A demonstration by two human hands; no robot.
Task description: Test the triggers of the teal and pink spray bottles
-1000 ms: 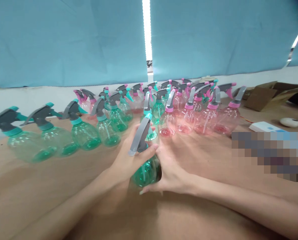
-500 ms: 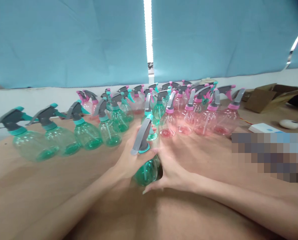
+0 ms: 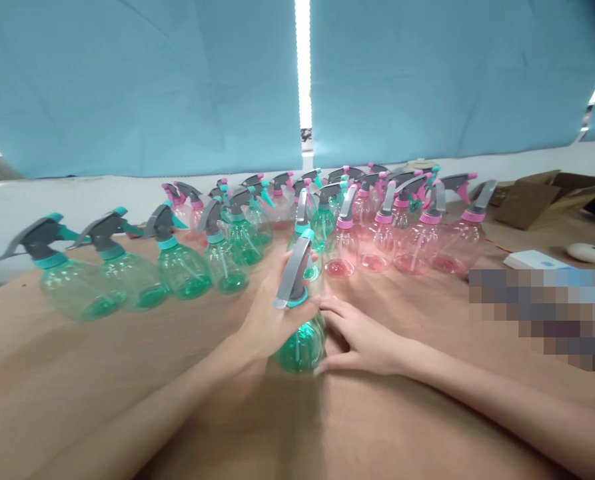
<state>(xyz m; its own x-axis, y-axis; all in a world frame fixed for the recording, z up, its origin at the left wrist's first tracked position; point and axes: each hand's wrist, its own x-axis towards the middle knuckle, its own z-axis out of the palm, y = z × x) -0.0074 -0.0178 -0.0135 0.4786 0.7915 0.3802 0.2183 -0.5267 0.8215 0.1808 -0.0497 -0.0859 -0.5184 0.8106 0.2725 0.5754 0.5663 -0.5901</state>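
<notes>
- Head view: the green spray bottle point(image 3: 300, 350) stands nearly upright at the near middle of the table point(image 3: 427, 307), its long axis close to vertical; its grey spray head point(image 3: 293, 273) slants, the teal tip pointing away from the person and the grey tail running down toward them.
- The bottle is see-through and deeper green low down; whether it holds liquid, I cannot tell.
- Left hand point(image 3: 266, 320) is wrapped around its neck, thumb across the front just under the collar.
- Right hand point(image 3: 370, 340) lies loosely by its right side, thumb and fingers spread, fingertips near the left thumb; whether it touches the bottle is unclear.
- Other green bottles point(image 3: 182, 273) stand to the left, pink bottles point(image 3: 420, 248) beyond to the right.
- Farther right sits an open cardboard box point(image 3: 520, 203), contents hidden.
</notes>
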